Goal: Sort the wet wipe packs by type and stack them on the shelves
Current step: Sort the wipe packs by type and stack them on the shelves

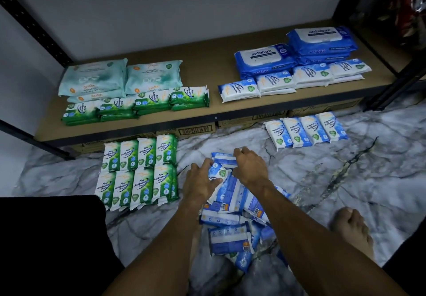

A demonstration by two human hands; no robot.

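Heap of blue-and-white soft plastic wet wipe packs [230,205] lies on the grey marbled floor [345,180]. The left hand [200,179] grips one pack; the right hand [251,166] curls round another alongside. Sorting the blue type, I judge; next, lift both clear toward the row of four matching packs [306,132] or the brown board shelf [214,72].

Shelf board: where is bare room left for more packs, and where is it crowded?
The shelf board is bare in the middle strip between the green Pine packs and the white-blue Fragrance packs, running back between the pale teal packs and the Antabax packs. Crowded: the loose blue packs heaped on the floor.
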